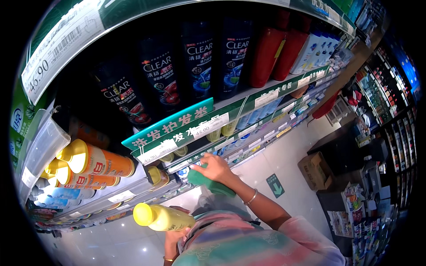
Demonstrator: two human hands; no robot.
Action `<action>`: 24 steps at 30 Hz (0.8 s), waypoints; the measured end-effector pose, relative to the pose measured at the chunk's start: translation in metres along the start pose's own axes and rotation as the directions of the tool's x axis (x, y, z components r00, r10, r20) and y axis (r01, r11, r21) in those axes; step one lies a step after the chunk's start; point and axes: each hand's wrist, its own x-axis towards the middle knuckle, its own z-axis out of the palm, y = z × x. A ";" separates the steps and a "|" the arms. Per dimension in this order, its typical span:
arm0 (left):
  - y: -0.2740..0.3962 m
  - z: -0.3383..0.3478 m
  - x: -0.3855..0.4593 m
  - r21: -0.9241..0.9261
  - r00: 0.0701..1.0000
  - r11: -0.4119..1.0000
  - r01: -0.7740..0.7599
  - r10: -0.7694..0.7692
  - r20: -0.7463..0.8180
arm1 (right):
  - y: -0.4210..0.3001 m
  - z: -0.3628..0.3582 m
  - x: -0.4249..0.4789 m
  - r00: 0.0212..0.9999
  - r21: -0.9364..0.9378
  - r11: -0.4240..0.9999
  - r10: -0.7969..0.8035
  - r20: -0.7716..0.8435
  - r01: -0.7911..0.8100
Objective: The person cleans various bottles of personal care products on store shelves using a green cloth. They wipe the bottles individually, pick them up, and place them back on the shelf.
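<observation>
My left hand (176, 234) is wrapped around a yellow plastic bottle (169, 218) with a yellow cap, held tilted close to my body. Some dark print shows on the bottle's side. In my right hand (214, 169) a green cloth (208, 183) is pinched and hangs down below the fingers. That hand is at the front edge of a lower shelf (191, 159), beside its green label strip; I cannot tell whether the cloth touches it. Right above stands the upper shelf's teal sign (168, 124), with price tags (211, 125) below it.
Dark Clear bottles (199, 63) and red bottles (266, 56) line the upper shelf. Orange bottles with yellow caps (100, 159) stand at the left. A clear plastic shelf end (46, 143) juts out there. Across the tiled aisle (256, 186) sits a cardboard box (314, 170) near a dark counter.
</observation>
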 end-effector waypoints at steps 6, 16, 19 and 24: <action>-0.005 -0.005 0.010 -0.014 0.983 0.983 -0.184 0.184 0.001 | 0.001 0.017 0.056 0.996 -0.052 0.996 -0.072 -0.049 0.069; 0.007 0.001 -0.005 -0.006 0.999 0.999 0.045 -0.045 -0.015 | -0.009 0.049 0.089 0.997 -0.143 0.987 0.078 -0.017 -0.080; -0.004 -0.001 0.000 -0.014 0.995 0.995 -0.100 0.100 0.022 | -0.006 0.051 0.089 0.997 -0.165 0.984 0.067 -0.040 -0.073; -0.001 0.004 0.005 -0.035 0.993 0.993 -0.116 0.117 0.029 | 0.002 0.058 0.077 0.987 -0.137 0.991 -0.029 -0.155 0.008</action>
